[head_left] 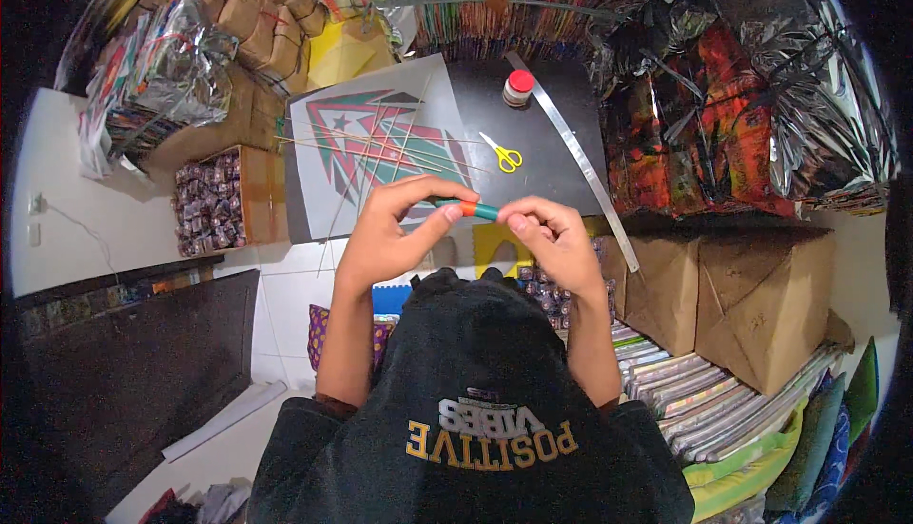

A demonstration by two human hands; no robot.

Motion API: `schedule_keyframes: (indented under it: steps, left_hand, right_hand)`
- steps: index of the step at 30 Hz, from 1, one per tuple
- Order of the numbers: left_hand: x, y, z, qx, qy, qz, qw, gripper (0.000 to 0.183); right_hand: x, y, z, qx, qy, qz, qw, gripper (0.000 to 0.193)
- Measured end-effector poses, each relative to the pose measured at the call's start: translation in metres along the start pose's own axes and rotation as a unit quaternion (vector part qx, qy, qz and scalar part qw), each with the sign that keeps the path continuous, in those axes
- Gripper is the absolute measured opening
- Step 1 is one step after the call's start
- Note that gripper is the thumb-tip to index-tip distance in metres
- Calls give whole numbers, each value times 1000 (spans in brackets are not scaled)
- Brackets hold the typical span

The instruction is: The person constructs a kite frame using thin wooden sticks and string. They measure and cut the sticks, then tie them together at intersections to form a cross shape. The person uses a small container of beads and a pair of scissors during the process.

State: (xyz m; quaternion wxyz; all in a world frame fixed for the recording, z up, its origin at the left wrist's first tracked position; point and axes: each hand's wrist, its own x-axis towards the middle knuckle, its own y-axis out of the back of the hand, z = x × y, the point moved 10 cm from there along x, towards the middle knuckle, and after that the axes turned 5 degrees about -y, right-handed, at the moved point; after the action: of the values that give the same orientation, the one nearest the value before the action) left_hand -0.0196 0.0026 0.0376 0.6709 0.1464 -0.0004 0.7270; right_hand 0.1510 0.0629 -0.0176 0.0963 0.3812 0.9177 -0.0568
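Two hands (392, 229) (559, 241), one cylinder (484, 211); on the bench (545, 182): one pair of scissors (507, 158), one jar (517, 89), one metal strip (572, 144), one sheet (339, 123).

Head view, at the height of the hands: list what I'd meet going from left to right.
Box of small packets, left hand, green-and-orange roll, right hand, metal ruler, large brown box.

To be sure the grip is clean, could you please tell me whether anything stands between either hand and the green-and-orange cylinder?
Nothing visible does: the left hand and right hand hold the green-and-orange cylinder directly. The yellow-handled scissors lie clear of both.
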Motion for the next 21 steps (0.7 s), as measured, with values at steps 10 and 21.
schedule_keyframes:
  steps: [10, 21]
  left_hand:
    - [8, -7, -11, -94, 32, 29, 995, 23]
    - [13, -26, -12, -9, 80, -22, 997, 26]
  right_hand:
    - [-1, -10, -13, -157, 113, 6, 981, 46]
    - [12, -18, -3, 31, 20, -27, 999, 45]
